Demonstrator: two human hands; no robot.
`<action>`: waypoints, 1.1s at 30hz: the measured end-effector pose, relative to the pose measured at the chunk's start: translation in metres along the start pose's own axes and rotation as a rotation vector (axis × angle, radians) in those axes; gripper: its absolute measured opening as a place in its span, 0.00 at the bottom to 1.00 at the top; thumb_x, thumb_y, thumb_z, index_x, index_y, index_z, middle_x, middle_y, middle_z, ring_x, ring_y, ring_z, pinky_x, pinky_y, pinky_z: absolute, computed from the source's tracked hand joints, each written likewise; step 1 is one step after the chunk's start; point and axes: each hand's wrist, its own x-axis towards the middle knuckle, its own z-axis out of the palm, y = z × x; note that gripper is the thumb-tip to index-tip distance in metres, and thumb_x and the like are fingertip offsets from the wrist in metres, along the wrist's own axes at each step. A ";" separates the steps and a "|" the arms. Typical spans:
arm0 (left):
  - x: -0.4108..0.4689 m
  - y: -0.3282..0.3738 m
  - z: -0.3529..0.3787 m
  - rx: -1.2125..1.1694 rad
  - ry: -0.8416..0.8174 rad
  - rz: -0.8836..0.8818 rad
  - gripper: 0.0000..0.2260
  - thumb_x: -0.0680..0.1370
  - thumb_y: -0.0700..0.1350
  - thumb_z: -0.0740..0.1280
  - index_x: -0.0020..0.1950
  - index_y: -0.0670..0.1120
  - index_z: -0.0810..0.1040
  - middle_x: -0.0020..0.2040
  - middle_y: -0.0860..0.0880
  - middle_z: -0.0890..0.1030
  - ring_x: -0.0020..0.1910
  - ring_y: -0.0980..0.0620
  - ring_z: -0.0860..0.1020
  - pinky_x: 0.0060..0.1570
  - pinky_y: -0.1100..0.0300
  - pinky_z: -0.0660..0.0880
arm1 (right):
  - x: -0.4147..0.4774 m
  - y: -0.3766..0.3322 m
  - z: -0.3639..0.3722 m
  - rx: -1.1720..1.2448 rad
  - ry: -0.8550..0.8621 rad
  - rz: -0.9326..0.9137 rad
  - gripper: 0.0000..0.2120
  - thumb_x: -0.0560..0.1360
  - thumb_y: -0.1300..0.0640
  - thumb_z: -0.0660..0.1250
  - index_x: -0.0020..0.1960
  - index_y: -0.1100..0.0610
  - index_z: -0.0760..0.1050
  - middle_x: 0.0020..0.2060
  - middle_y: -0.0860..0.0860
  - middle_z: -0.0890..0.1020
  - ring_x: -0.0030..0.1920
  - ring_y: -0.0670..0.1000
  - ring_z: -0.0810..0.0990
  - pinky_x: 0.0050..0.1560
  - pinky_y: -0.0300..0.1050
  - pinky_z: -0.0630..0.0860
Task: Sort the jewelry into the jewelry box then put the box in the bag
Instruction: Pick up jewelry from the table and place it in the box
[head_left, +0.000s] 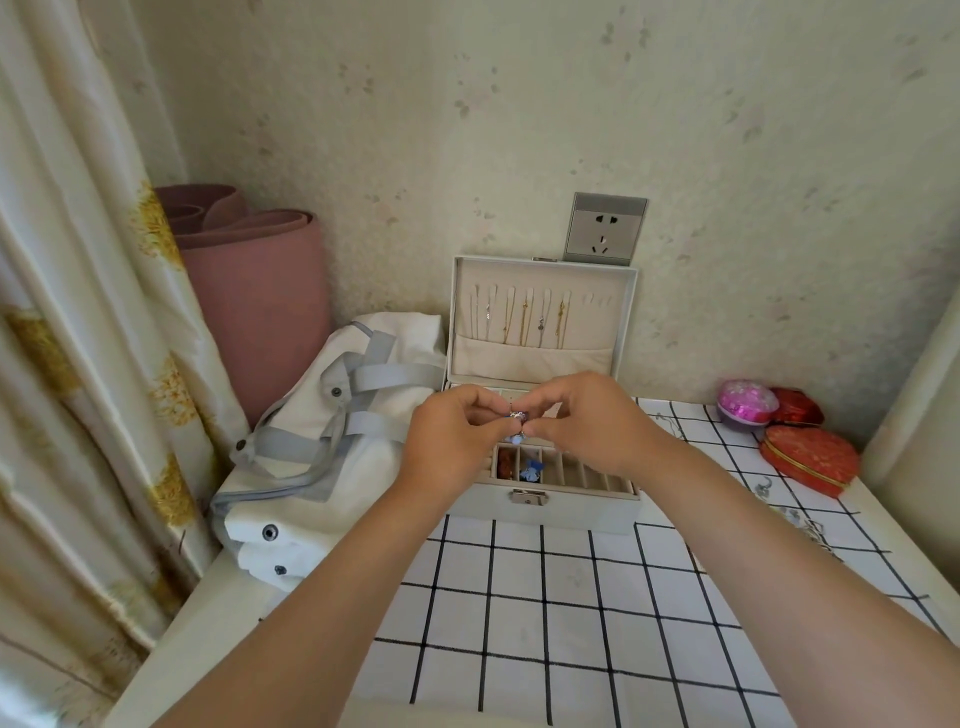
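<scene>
Where the patterned cream curtain (78, 312) hangs at the far left, a rolled pink mat (260, 291) stands against the wall, and just in front of it a white canvas bag with grey straps (322, 447) lies slumped on the table edge, touching the left side of the pale grey jewelry box (571, 512). The box stands open, lid upright with thin chains hung inside it, and its front row of slots holds a brown piece and a blue piece. Above those slots the left hand (447, 447) and right hand (592, 421) meet, fingertips of both pinched on a small silver earring with a blue bead (517, 423). The box rests on a white cloth with a black grid (571, 623). Further right, loose silver jewelry (810, 525) lies on the cloth, with a red heart-shaped case (810, 460) and a pink round case (745, 405) near the wall.
</scene>
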 end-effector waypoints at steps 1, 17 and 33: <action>0.000 -0.001 0.001 0.018 -0.005 0.028 0.06 0.71 0.42 0.78 0.41 0.52 0.83 0.37 0.53 0.85 0.37 0.60 0.82 0.40 0.70 0.75 | 0.000 0.001 -0.001 -0.035 -0.009 -0.002 0.13 0.74 0.56 0.75 0.57 0.47 0.84 0.41 0.42 0.84 0.34 0.33 0.77 0.43 0.35 0.71; -0.007 -0.021 0.006 0.753 -0.298 0.368 0.10 0.77 0.58 0.67 0.57 0.62 0.82 0.51 0.57 0.74 0.55 0.54 0.66 0.59 0.56 0.66 | -0.003 0.018 0.011 -0.332 0.050 0.111 0.02 0.72 0.53 0.74 0.42 0.46 0.84 0.41 0.40 0.84 0.44 0.42 0.81 0.44 0.42 0.78; -0.005 -0.025 0.005 0.711 -0.273 0.366 0.09 0.78 0.51 0.68 0.57 0.58 0.82 0.51 0.56 0.78 0.55 0.53 0.70 0.57 0.57 0.69 | -0.001 0.023 0.012 -0.539 -0.104 -0.109 0.11 0.77 0.56 0.68 0.49 0.42 0.85 0.46 0.44 0.82 0.49 0.49 0.80 0.47 0.49 0.78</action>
